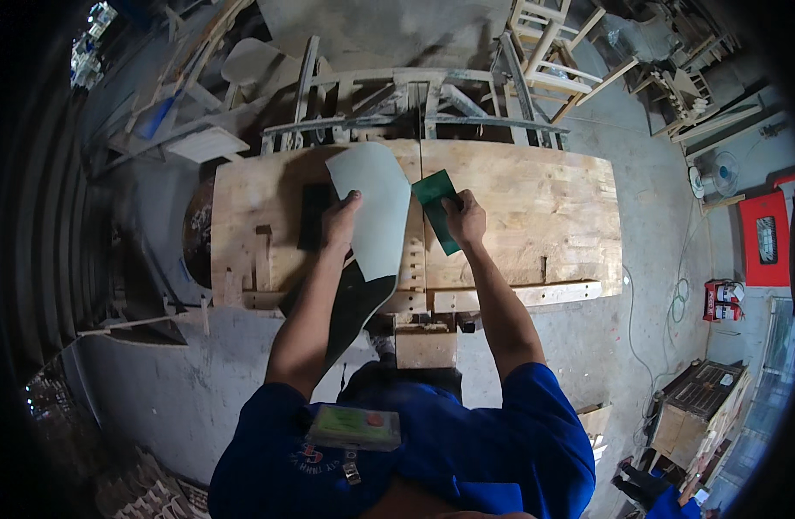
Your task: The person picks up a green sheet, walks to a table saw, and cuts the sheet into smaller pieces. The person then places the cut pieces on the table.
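My left hand (339, 221) grips the edge of a large curved sheet (376, 203) over the workbench. The upper part of this sheet is pale. A dark green part (359, 311) hangs below it, past the bench's near edge and partly behind my left forearm. My right hand (467, 218) pinches a small green rectangular sheet (436, 208), thumb on top, just right of the pale sheet. Another dark rectangular piece (314, 212) lies on the bench beside my left hand, partly covered by the pale sheet.
The wooden workbench (536, 216) has a wooden strip (536, 296) along its near edge. A grey frame (406, 104) stands behind it. Wooden furniture frames (553, 60) are at the back right. A fan (724, 173), a red case (766, 240) and a wooden cabinet (696, 406) stand right.
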A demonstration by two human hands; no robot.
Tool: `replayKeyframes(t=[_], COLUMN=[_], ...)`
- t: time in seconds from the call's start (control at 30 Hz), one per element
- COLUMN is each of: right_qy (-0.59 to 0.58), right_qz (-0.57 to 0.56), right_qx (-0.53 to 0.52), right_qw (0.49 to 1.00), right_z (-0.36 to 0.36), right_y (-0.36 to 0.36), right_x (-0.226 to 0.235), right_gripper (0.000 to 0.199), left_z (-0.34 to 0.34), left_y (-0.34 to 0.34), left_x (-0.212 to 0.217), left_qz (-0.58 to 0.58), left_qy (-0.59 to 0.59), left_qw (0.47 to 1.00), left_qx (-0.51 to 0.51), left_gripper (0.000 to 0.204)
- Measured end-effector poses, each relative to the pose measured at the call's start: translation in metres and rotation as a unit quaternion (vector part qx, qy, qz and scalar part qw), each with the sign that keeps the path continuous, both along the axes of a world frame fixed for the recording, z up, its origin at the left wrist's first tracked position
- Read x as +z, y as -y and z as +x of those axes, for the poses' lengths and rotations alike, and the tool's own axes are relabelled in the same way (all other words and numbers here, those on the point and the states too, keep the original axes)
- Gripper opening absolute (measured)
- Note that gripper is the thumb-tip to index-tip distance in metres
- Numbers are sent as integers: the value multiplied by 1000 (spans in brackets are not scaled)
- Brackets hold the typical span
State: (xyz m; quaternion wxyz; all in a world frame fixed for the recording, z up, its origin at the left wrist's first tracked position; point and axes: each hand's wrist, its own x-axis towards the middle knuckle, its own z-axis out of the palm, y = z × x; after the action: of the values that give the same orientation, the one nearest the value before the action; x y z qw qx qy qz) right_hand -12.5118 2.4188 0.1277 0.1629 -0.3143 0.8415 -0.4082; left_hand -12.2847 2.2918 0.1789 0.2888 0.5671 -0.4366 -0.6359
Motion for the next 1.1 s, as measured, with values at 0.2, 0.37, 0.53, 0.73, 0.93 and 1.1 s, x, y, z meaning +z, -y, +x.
replayKeyframes(t=[0.2,0.37,0.53,0.73,0.93,1.1], right_qy=[46,91,131,160,105,17], right_qz=[17,26,42,-16,58,136], right_qx=[-48,-73,-35,-44,-81,-55], right_qw=[998,993,990,986,989,989], right_z=[-40,-56,-31,56,40,2], right_y=[40,63,93,74,57,59], right_x=[-20,-40,-45,-63,-52,-35], right_gripper=[33,35,33,37,32,31], left_z=[-30,-42,-21,-30,-41,-41], left_y=[35,57,60,4,14,35], left_x=[-13,-26,-8,43,-37,-86], left_qz=[-45,-67,-63,-349,-158,-3], left_qy=[-16,4,57,208,186,42], left_qw=[997,994,996,907,970,999], left_qx=[-54,-86,-23,-110,3,25], left_gripper=[45,55,43,37,44,38])
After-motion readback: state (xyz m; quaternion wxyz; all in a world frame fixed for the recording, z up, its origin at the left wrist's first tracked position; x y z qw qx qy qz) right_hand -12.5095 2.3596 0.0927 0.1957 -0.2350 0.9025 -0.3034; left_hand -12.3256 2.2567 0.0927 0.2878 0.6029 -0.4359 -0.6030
